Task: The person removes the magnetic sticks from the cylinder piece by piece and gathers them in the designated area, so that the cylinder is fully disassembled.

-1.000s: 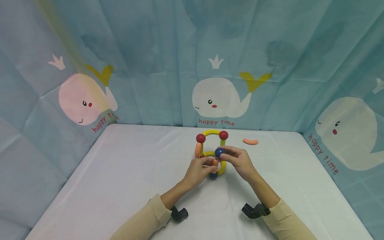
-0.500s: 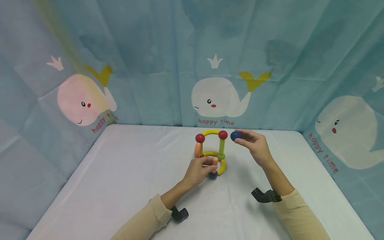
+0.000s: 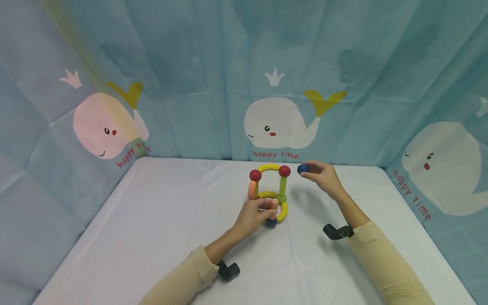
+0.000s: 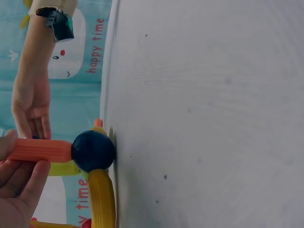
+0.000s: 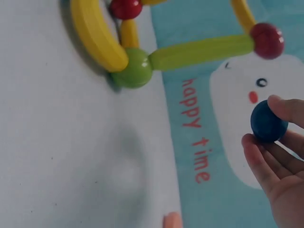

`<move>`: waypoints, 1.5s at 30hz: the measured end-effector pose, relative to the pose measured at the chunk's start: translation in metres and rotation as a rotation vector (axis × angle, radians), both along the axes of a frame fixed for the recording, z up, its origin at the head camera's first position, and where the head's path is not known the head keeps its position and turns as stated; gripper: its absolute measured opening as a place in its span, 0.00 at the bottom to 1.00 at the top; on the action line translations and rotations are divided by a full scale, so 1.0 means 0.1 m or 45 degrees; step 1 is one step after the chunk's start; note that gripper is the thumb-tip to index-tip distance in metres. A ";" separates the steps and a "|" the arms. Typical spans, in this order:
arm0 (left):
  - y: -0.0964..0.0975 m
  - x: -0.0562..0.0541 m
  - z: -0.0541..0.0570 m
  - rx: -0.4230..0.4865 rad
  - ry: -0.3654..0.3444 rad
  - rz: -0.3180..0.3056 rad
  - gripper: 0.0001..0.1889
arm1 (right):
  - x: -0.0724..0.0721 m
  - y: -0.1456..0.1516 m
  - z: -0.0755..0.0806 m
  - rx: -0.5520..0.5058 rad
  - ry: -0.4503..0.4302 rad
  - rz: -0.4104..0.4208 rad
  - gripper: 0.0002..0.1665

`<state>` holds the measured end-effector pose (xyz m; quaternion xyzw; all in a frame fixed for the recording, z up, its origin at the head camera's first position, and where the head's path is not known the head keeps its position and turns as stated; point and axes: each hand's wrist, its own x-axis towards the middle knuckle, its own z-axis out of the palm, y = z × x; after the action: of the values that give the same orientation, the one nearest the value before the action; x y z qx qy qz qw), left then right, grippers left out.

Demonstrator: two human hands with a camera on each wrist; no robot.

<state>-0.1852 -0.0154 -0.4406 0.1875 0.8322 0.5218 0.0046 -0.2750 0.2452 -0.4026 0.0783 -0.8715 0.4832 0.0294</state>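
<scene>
My left hand [image 3: 251, 218] pinches an orange rod [image 4: 45, 150] between thumb and fingers. The rod stands upright, its lower end against a blue ball [image 4: 93, 151] on the table. Right of the frame, my right hand [image 3: 325, 180] holds a second blue ball [image 5: 268, 121] at its fingertips, raised above the table. The ball-and-rod frame has two red balls on top, one of them the right red ball [image 3: 284, 171]. A green rod [image 3: 282, 186] rises from a green ball [image 5: 134, 69], and a yellow curved rod [image 3: 283, 212] joins the green ball to the lower blue ball.
Another orange piece [image 3: 251, 190] stands at the frame's left side. The end of an orange piece [image 5: 172, 220] shows at the bottom of the right wrist view. A whale-print curtain [image 3: 206, 127] hangs behind the white table [image 3: 164, 203].
My right hand has carried its blue ball away from near the left hand, up and to the right, past the frame's right red ball. The left hand keeps its place on the orange rod.
</scene>
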 end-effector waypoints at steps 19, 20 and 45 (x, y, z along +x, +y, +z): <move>0.00 -0.01 0.01 0.008 0.005 -0.019 0.14 | -0.52 -0.35 -0.43 0.119 -0.032 0.126 0.24; 0.00 -0.01 0.00 0.011 0.000 -0.019 0.14 | -0.54 -0.37 -0.45 0.128 -0.023 0.138 0.24; -0.01 0.00 0.01 0.010 -0.025 -0.022 0.15 | -0.77 -0.78 -0.49 0.307 -0.085 0.269 0.28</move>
<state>-0.1853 -0.0160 -0.4397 0.1898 0.8284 0.5267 0.0165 -0.3521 0.1674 -0.4513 0.1564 -0.9106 0.3777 -0.0601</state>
